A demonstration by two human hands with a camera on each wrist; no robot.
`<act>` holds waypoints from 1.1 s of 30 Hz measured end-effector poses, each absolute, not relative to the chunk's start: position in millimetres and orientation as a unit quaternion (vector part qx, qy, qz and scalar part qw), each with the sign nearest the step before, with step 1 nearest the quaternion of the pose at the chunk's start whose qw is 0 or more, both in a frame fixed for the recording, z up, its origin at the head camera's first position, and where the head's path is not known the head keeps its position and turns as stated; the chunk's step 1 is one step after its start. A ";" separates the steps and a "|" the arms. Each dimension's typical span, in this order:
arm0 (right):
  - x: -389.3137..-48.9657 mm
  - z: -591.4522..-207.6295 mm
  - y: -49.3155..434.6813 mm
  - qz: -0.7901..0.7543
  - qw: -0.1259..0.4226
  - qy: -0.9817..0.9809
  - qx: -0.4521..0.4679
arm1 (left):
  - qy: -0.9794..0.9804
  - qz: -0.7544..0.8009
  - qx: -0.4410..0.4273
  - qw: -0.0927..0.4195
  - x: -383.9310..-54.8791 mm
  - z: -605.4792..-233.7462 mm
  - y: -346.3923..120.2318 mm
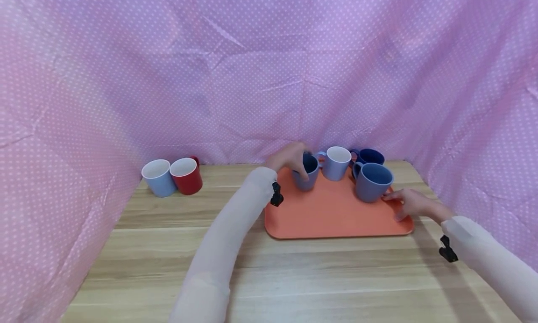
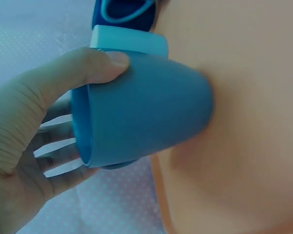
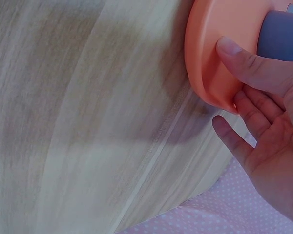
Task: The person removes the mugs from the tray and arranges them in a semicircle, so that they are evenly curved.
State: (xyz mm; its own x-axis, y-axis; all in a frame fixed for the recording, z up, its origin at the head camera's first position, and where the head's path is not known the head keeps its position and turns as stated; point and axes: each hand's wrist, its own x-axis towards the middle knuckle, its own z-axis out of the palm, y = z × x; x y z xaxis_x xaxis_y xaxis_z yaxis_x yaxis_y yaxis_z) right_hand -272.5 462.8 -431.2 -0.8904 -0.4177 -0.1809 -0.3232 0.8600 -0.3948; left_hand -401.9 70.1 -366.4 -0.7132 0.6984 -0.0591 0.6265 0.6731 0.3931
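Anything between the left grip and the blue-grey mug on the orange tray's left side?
Nothing visible: the left grip holds the blue-grey mug, thumb on its outer wall. The lavender mug stands to the right, not between.

A: What stood at the left?
B: One light blue mug (image 1: 161,186) and one red mug (image 1: 190,181).
A: And at the right?
B: One lavender mug (image 1: 335,167), one dark blue mug (image 1: 373,156), one grey-blue mug (image 1: 311,181) and a second grey-blue mug (image 1: 370,190); mugs totalled six.
A: Furnishings?
B: One orange tray (image 1: 336,220) and one wooden table (image 1: 126,253) were counted.
A: Hands?
B: Two: one left hand (image 1: 291,157), one right hand (image 1: 411,203). Sleeves (image 1: 227,234) numbered two; black wrist fittings (image 1: 276,195), two.
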 end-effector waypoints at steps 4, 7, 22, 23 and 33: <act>-272.5 -431.9 462.9 -0.181 0.135 0.955 -0.192 | 0.905 0.161 0.367 0.140 -399.8 -354.5 61.6; -272.4 -432.8 463.7 -0.177 0.135 0.956 -0.191 | 0.903 0.156 0.364 0.165 -395.2 -345.2 55.0; -272.2 -433.0 464.3 -0.176 0.127 0.955 -0.203 | 0.886 0.121 0.393 0.213 -377.2 -316.2 23.1; -271.9 -432.9 464.5 -0.176 0.125 0.955 -0.204 | 0.885 0.119 0.395 0.215 -375.9 -314.9 20.8; -272.0 -435.3 465.5 -0.171 0.131 0.957 -0.194 | 0.886 0.121 0.391 0.218 -365.4 -301.8 -11.3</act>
State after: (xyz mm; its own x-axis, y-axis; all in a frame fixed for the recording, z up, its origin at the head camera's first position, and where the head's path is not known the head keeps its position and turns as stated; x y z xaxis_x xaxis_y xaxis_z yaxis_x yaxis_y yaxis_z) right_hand -272.0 465.5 -435.3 -0.8906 -0.4162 -0.1836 -0.3265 0.8659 -0.3789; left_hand -365.4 -11.3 -301.8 -0.5985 0.7462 -0.2915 0.6403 0.6642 0.3858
